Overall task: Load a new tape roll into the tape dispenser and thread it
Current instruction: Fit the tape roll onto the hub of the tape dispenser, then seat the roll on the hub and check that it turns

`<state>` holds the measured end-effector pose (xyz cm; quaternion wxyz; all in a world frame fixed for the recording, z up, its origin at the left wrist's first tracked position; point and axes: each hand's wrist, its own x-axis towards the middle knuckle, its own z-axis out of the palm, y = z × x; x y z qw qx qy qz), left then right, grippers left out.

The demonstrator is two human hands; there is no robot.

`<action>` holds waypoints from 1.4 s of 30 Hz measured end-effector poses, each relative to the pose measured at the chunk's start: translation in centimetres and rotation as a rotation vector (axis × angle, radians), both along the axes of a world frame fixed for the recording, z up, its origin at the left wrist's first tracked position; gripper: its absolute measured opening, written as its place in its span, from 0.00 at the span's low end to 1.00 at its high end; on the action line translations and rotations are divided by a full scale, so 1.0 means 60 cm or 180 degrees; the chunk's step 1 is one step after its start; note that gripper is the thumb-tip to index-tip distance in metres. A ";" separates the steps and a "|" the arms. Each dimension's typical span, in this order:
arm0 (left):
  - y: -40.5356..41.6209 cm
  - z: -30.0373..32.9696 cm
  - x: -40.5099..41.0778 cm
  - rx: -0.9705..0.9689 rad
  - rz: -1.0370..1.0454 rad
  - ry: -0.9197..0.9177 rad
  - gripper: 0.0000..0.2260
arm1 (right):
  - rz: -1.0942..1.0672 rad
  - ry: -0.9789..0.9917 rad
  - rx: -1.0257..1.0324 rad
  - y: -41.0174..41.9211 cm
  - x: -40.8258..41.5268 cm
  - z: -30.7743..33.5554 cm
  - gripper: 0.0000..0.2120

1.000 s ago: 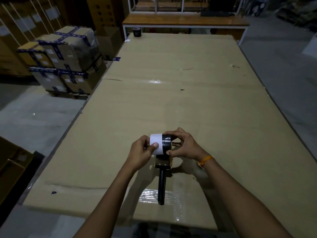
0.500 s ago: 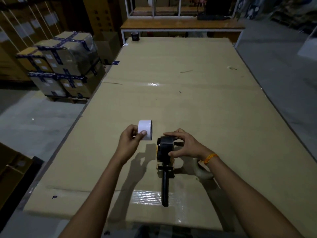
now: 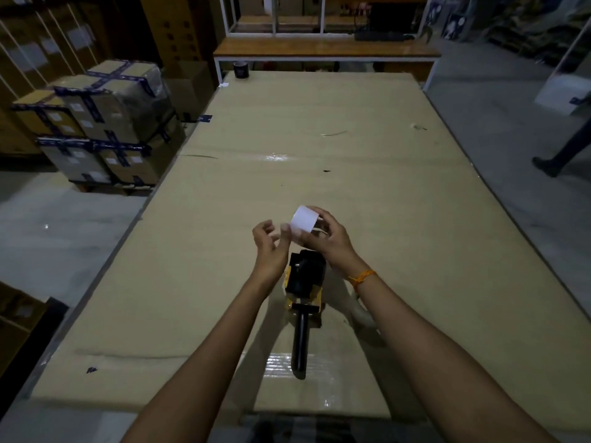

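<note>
The yellow-and-black tape dispenser lies on the cardboard-covered table, its black handle pointing toward me. No roll sits on its hub. Just above and beyond it my right hand grips a small white roll between thumb and fingers. My left hand hovers close on the roll's left with fingers spread and curled, holding nothing; a blurred fingertip is near the roll's edge.
A dark tape roll stands at the table's far left corner. Taped cartons are stacked on the floor to the left. A wooden bench runs behind the table. A person's leg stands on the right.
The white roll came off the dispenser in my left hand, then passed to my right hand, which let go of the dispenser and rose above it. My left hand has opened.
</note>
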<state>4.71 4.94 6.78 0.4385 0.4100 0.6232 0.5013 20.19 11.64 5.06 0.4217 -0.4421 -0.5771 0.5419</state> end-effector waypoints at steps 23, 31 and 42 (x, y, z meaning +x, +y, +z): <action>-0.063 -0.085 -0.030 -0.0215 -0.0802 0.0462 0.34 | 0.0204 -0.3765 -0.0062 0.098 0.261 -0.155 0.40; -0.088 -0.098 -0.020 -0.0032 -0.0405 0.0666 0.36 | -0.0678 -0.2806 -0.0748 -0.069 0.279 -0.051 0.34; -0.142 -0.116 0.015 0.0199 -0.0080 0.1176 0.39 | -0.1038 -0.2912 -0.0395 -0.115 0.269 -0.115 0.15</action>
